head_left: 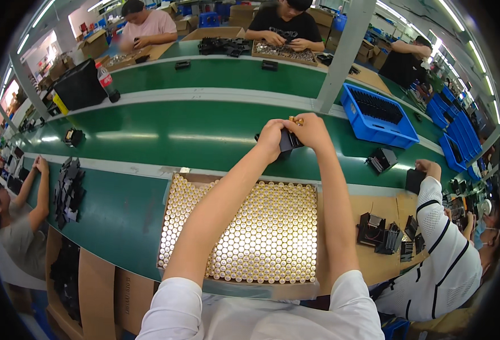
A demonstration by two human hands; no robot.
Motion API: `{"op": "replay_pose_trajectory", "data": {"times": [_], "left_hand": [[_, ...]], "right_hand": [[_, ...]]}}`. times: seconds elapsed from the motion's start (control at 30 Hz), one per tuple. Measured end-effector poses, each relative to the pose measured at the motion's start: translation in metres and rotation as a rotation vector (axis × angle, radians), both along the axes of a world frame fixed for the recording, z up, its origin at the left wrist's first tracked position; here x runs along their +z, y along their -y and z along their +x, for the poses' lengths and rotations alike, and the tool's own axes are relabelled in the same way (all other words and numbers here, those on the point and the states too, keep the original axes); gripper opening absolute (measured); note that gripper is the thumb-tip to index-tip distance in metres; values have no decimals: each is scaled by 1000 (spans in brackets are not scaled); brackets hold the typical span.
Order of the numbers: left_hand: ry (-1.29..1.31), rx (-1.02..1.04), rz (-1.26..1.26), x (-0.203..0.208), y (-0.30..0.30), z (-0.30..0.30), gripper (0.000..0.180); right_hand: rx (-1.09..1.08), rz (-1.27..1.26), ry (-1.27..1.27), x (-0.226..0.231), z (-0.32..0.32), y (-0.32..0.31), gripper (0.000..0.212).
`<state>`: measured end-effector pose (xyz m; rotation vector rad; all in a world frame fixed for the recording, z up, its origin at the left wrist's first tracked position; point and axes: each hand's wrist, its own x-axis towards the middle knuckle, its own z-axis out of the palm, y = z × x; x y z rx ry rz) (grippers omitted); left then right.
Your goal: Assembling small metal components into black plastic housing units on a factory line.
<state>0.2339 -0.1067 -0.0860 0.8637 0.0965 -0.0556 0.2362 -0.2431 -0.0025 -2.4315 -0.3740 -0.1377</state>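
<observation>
Left hand [270, 139] has fingers curled round a black boxy plastic case [287, 143] above the smooth green belt [204, 140], while right hand [311, 131] pinches gold metal cylinders [298, 121], apparently loading them, with square seating needed next.

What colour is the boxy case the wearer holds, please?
Black boxy case, best in the head view.

White lettering on a red bottle label [105, 81] — dark printed characters down a cardboard flap [134, 300]
</observation>
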Motion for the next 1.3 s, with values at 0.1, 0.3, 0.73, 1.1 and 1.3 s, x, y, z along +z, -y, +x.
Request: {"op": "replay_pose_trajectory", "data": {"times": [0.1,0.3,0.73,1.1,1.3], "left_hand": [[-53,-53,-171,-1,-3,-1,19],[-75,25,-132,-3,-6,-2,22],[-72,216,47,-3,-1,-8,33],[-19,319,227,-11,6,-13,39],[0,351,340,-11,5,-15,42]], "right_hand": [[-2,-33,102,-10,-2,1,38],[-45,-112,126,-13,-4,-8,41],[-28,-126,-13,-5,-13,-15,36],[94,244,-181,3,-3,10,21],[247,258,61,-9,-7,0,14]]}}
